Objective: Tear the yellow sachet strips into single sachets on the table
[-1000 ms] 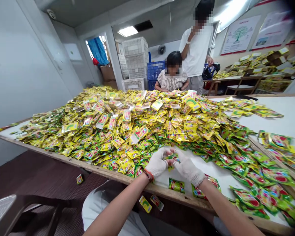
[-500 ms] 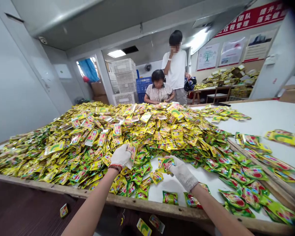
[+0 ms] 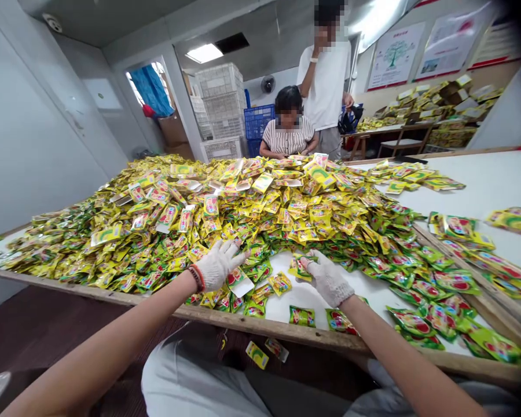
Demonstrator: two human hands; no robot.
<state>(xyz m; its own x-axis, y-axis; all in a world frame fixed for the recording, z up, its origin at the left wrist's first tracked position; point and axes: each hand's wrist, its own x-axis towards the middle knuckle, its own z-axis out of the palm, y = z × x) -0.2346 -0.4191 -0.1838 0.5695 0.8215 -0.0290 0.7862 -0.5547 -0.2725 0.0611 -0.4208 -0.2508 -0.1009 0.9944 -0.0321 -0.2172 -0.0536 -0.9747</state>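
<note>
My left hand (image 3: 219, 265), in a white knitted glove, reaches over the near side of the pile with its fingers spread and nothing gripped. Just below its fingers, a small printed box (image 3: 239, 282) with a white flap lies on green packets. Pinched in my gloved right hand (image 3: 329, 279) is a small yellow and green packet (image 3: 300, 267), held low over the white tabletop. Whether more than one packet is in that pinch is hard to make out. A broad heap of yellow and green packets (image 3: 226, 202) rises in front of both hands.
A wooden edge strip (image 3: 260, 327) runs along the table's near side. Loose green packets (image 3: 417, 321) lie at the right, beside a wooden divider (image 3: 464, 278). Across the table, one person (image 3: 289, 130) sits and another (image 3: 325, 81) stands. A few packets (image 3: 257, 354) are on the floor.
My left hand has let go of the small box, which now lies below it, and its fingers have spread. The right hand still holds its packet. The view has tilted down.
</note>
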